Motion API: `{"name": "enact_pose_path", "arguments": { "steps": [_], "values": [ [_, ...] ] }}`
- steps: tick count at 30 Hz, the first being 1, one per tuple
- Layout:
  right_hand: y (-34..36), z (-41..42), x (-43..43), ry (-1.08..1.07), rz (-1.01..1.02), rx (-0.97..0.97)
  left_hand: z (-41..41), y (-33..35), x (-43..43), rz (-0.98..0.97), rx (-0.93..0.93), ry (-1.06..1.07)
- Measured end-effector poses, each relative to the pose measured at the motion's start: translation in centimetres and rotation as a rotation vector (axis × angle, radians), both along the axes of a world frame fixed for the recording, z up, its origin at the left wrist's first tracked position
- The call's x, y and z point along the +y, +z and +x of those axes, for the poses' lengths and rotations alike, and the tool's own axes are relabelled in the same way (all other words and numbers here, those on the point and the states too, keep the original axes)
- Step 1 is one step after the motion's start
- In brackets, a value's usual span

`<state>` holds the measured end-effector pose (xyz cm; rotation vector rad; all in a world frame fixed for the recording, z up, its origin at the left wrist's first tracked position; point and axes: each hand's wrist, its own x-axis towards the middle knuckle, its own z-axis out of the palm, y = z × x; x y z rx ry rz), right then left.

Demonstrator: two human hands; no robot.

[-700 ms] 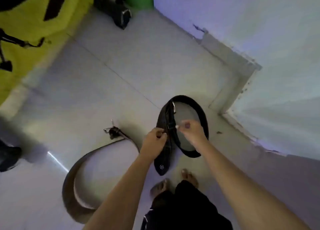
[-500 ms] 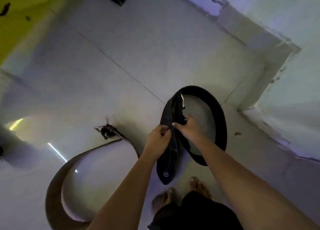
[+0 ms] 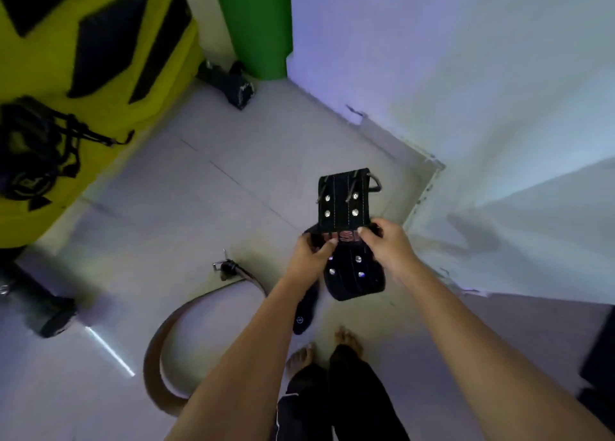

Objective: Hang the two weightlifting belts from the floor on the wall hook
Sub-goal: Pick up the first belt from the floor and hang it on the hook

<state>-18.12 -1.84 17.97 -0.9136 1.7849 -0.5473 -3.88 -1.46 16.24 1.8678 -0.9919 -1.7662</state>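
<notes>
A black weightlifting belt (image 3: 342,201) with silver rivets and red lettering is held up in front of me, its buckle end on top. My left hand (image 3: 311,257) grips its left edge and my right hand (image 3: 387,246) grips its right edge. The belt's tail hangs down below my left wrist. A brown leather belt (image 3: 166,347) lies curled on the floor at lower left, with its metal buckle (image 3: 221,266) left of my left hand. No wall hook is in view.
A yellow punching bag (image 3: 83,74) with black straps fills the upper left. A green post (image 3: 259,24) stands at the back, with a black weight (image 3: 229,86) at its foot. A dark dumbbell (image 3: 36,304) lies at left. White walls close off the right side.
Both hands have lifted the black belt and turned it flat toward me, so it no longer hangs as an open loop. The view has tilted up. The brown belt stays on the floor.
</notes>
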Motion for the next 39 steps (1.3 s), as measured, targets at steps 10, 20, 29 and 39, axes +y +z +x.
{"name": "enact_pose_path", "arguments": {
  "steps": [10,20,29,39],
  "values": [
    [34.7,-3.9,1.0,-0.212,-0.388,-0.299,-3.0,34.1,-2.9,-0.290,0.477,0.121],
    [53.9,-5.1,11.9,-0.517,-0.783,-0.344,-9.0,54.9,3.5,-0.695,0.685,-0.184],
    [64.4,-8.4,19.4,-0.810,-1.094,-0.308,-14.2,64.4,10.6,-0.980,0.740,-0.430],
    [71.5,-12.0,26.7,-0.798,-1.309,-0.152,-17.8,66.6,17.2,-0.927,0.747,-0.589]
  ]
}}
